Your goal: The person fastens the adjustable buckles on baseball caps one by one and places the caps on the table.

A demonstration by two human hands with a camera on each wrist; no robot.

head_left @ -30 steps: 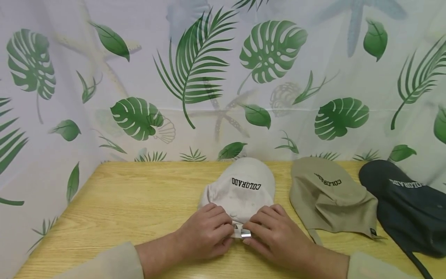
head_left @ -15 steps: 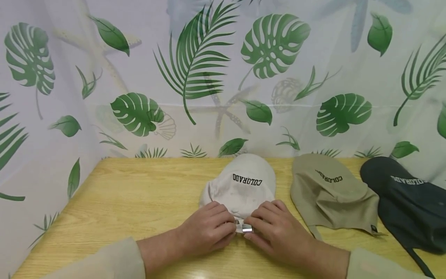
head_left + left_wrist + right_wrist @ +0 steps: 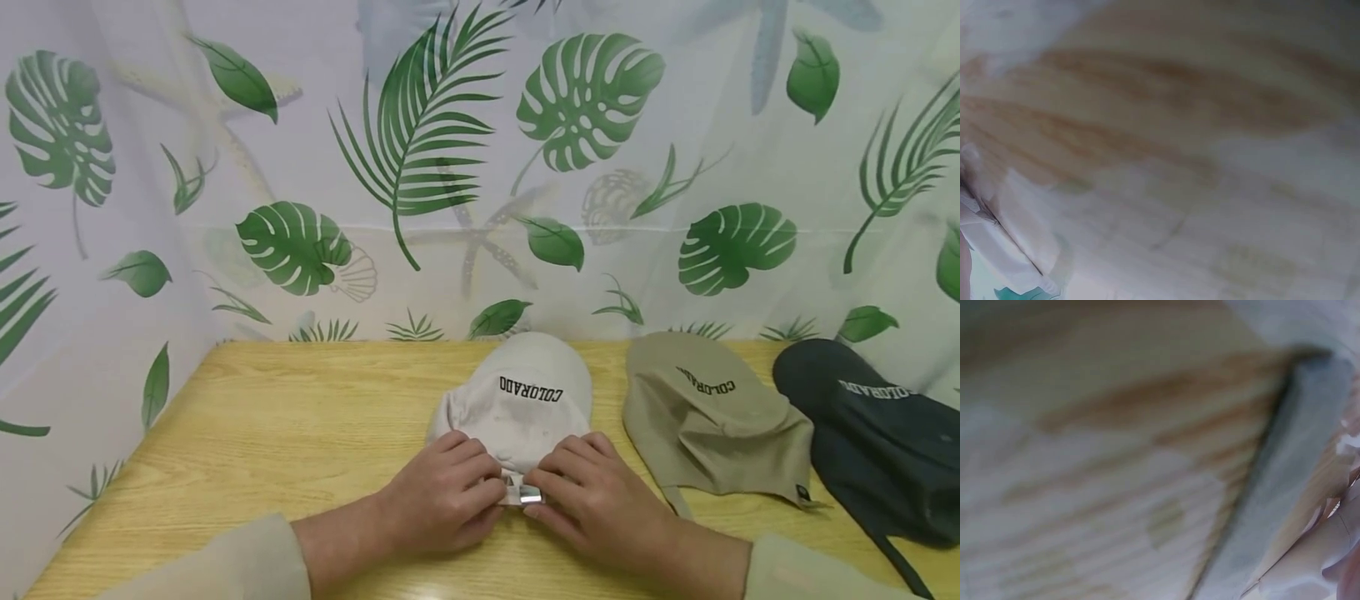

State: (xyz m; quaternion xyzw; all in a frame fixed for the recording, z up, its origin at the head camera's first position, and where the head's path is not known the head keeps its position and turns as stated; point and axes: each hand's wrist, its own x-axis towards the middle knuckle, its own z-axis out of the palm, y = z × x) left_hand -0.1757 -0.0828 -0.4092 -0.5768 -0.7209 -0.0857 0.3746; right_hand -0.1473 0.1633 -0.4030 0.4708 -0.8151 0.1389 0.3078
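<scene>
An off-white cap (image 3: 534, 417) lies on the table with its brim to the back and black COLORADO lettering upside down to me. My left hand (image 3: 450, 496) pinches the left side of its back strap. On the other side, my right hand (image 3: 588, 492) pinches the strap beside a shiny metal buckle (image 3: 531, 494). Only a short bit of strap shows between the hands; the fingers hide the rest. Part of the cap (image 3: 1007, 250) appears at the lower left of the left wrist view. The right wrist view catches the cap edge (image 3: 1310, 556) at lower right.
To the right lie a khaki cap (image 3: 708, 425) and a dark navy cap (image 3: 885, 450), both with COLORADO lettering. The navy cap's strap (image 3: 900, 568) hangs toward the front. A leaf-printed cloth (image 3: 442, 308) stands behind the wooden table (image 3: 300, 400).
</scene>
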